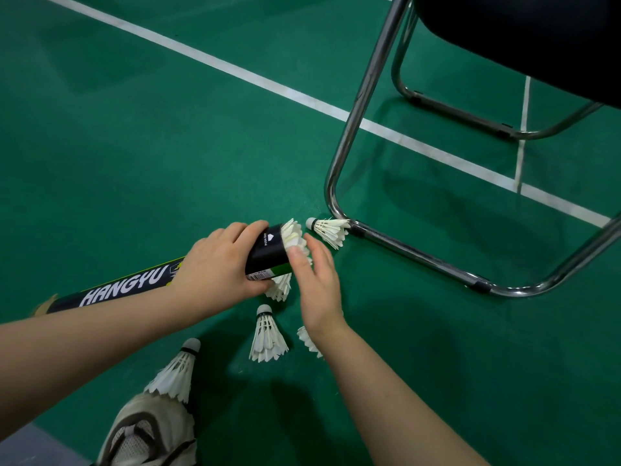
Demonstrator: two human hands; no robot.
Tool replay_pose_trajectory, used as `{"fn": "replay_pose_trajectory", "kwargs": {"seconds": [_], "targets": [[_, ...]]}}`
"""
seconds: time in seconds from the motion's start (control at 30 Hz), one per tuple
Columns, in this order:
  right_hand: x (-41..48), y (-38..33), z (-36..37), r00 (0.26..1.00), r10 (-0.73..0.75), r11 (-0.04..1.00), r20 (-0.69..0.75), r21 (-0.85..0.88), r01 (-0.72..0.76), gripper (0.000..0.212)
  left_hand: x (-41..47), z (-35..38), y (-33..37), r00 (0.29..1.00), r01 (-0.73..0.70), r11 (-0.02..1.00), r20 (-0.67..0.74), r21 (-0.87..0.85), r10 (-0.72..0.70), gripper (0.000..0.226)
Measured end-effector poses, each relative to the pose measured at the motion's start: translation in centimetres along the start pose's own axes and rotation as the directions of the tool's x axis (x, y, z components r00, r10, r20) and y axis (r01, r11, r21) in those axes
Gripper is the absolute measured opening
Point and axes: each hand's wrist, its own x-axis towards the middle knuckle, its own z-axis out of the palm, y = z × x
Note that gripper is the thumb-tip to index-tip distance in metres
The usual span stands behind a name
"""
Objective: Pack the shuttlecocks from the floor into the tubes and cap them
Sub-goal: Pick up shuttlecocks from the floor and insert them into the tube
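My left hand (220,264) grips a black shuttlecock tube (268,253) near its open end; the tube lies slanted, lettered "HANGYU". White feathers of a shuttlecock (291,235) stick out of the tube mouth. My right hand (317,284) has its fingers straight, pressing on those feathers. Loose shuttlecocks lie on the green floor: one (331,230) by the chair leg, one (267,336) below the tube, one (176,371) beside my shoe, one (307,339) partly hidden by my right wrist. Another (279,289) shows under the tube.
A chrome chair frame (356,105) with a dark seat (524,38) stands at the right, its floor rail (420,257) close to my right hand. White court lines (242,72) cross the floor. My shoe (151,435) is at the bottom left.
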Motion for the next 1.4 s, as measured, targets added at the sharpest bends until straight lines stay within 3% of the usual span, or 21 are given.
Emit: {"fn": "replay_pose_trajectory", "kwargs": {"seconds": [0.07,0.13,0.17,0.27,0.33,0.4,0.5,0.6,0.7,0.73,0.77,0.8,0.87,0.97,1.07,1.17,1.27,1.4], "targets": [[-0.3,0.4,0.0,0.999,-0.037,0.997,0.038,-0.061,0.039,0.068,0.0,0.0,0.0,1.0,-0.004,1.0,-0.008,0.001,0.004,0.077],[-0.6,0.4,0.0,0.991,-0.134,0.985,-0.024,-0.116,0.13,0.078,0.0,0.1,0.1,1.0,-0.017,1.0,-0.004,0.002,0.017,0.076],[-0.7,0.2,0.1,0.974,-0.214,0.968,-0.078,-0.151,0.201,0.075,0.0,0.1,0.1,1.0,-0.019,1.0,-0.002,0.002,0.019,0.076],[-0.3,0.3,0.2,0.913,-0.379,0.916,-0.148,-0.201,0.347,0.041,0.1,0.1,-0.1,1.0,-0.008,1.0,-0.006,-0.008,0.008,0.078],[-0.2,0.1,0.6,0.935,-0.348,0.927,-0.072,-0.173,0.332,0.027,0.2,0.2,-0.1,1.0,-0.013,1.0,-0.011,-0.017,0.013,0.077],[-0.1,0.0,0.9,0.966,-0.258,0.957,0.013,-0.133,0.258,0.031,0.1,0.3,0.0,0.999,-0.038,0.999,-0.012,-0.021,0.037,0.075],[0.4,-0.4,1.0,0.984,-0.027,0.999,0.176,-0.037,0.034,0.039,-0.1,0.4,0.2,0.997,-0.076,0.997,0.002,-0.012,0.076,0.075],[1.4,-1.5,-0.1,0.866,0.136,0.991,0.48,-0.06,-0.122,0.014,-0.6,0.3,0.4,0.986,-0.161,0.987,0.04,0.024,0.16,0.073],[1.9,-2.7,-1.2,0.626,0.229,0.972,0.745,-0.21,-0.106,0.019,-1.1,0.3,0.5,0.963,-0.263,0.961,0.086,0.079,0.257,0.071],[2.0,-2.7,-1.4,0.6,0.227,0.974,0.767,-0.194,-0.12,0.015,-1.2,0.3,0.5,0.957,-0.284,0.954,0.093,0.093,0.276,0.072],[2.1,-2.6,-1.4,0.64,0.199,0.98,0.742,-0.132,-0.152,0.01,-1.1,0.2,0.4,0.954,-0.295,0.95,0.094,0.104,0.285,0.073],[2.3,-2.3,-1.2,0.735,0.175,0.98,0.656,-0.044,-0.194,0.007,-0.8,0.2,0.2,0.954,-0.294,0.95,0.09,0.109,0.285,0.076],[2.7,-1.7,-0.9,0.919,0.205,0.942,0.338,0.188,-0.279,0.02,-0.3,0.0,0.0,0.963,-0.267,0.958,0.08,0.106,0.259,0.083],[3.2,-0.9,-1.5,0.97,0.242,0.908,-0.021,0.356,-0.219,0.044,0.2,-0.4,0.0,0.973,-0.228,0.967,0.071,0.116,0.221,0.08],[4.2,0.4,-2.6,0.95,0.261,0.95,-0.172,0.219,-0.222,0.033,0.4,-0.5,-0.4,0.977,-0.206,0.972,0.072,0.111,0.198,0.081],[6.1,2.0,-3.6,0.935,0.24,0.953,-0.261,-0.121,-0.278,0.01,0.8,-0.3,-0.8,0.982,-0.182,0.977,0.075,0.11,0.175,0.088],[7.6,2.9,-4.4,0.949,0.245,0.835,-0.198,-0.455,-0.31,0.033,1.5,-0.2,-0.9,0.986,-0.162,0.981,0.065,0.105,0.156,0.089],[8.9,3.0,-4.4,0.953,0.296,0.824,-0.067,-0.487,-0.29,0.048,2.2,-0.4,-1.1,0.991,-0.122,0.987,0.062,0.104,0.116,0.087]]}}
